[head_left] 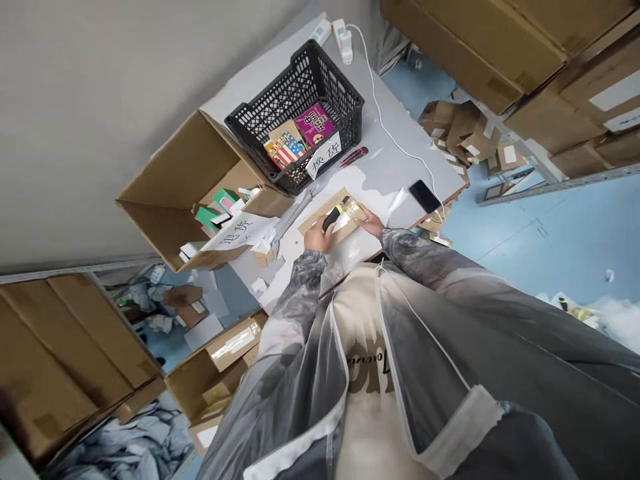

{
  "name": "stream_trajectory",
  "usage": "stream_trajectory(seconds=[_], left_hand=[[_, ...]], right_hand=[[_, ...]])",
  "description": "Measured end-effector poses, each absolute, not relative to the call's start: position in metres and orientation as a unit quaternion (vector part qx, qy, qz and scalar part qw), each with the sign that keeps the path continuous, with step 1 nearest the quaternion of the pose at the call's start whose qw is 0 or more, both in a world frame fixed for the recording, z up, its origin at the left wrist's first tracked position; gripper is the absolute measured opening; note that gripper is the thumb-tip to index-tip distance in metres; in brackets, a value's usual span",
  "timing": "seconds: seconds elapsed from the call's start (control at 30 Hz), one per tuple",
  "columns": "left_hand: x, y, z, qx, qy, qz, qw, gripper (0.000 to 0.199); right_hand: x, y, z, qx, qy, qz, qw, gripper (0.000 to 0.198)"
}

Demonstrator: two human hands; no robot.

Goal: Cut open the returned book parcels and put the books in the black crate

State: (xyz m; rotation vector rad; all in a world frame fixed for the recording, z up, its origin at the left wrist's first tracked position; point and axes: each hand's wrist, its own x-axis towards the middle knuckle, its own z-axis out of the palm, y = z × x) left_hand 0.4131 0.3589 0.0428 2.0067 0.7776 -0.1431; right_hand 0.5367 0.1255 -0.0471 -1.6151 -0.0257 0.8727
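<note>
My left hand (pixel 317 237) is closed around a black and yellow utility knife (pixel 333 217), with its tip over a small cardboard box (pixel 345 232). Clear tape shines on the top of this box, which lies flat on the table near its front edge. At the box's right end, my right hand (pixel 371 221) grips the edge between thumb and fingers. Part of the left fingers is hidden behind the knife handle. Just beyond the box lies a red and black box cutter (pixel 354 157).
A black plastic crate (pixel 357 110) holding books stands at the back. Left of it, an open carton (pixel 160 173) contains small boxes. A phone (pixel 424 197) with a white cable (pixel 383 123) lies at the right. Stacked cartons (pixel 65 353) flank the table.
</note>
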Motion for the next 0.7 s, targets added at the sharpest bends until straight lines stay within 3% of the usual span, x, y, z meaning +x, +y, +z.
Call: stream_trajectory(seconds=[0.1,0.3,0.47,0.7], left_hand=[[0.439,0.364,0.039,0.842,0.246,-0.082,0.472,0.055],[0.445,0.368,0.038,0.911,0.132,-0.178,0.347,0.063],[0.447,0.363,0.036,0.935,0.088,-0.203,0.276,0.061],[0.427,0.387,0.042,0.931,0.104,-0.209,0.280,0.055]], right_hand=[[0.535,0.127,-0.058,-0.692,0.000,0.369,0.620,0.113],[0.534,0.131,-0.061,-0.669,-0.013,0.371,0.644,0.112],[0.534,0.131,-0.032,-0.698,-0.006,0.375,0.610,0.097],[0.534,0.139,-0.012,-0.746,0.022,0.388,0.541,0.088]])
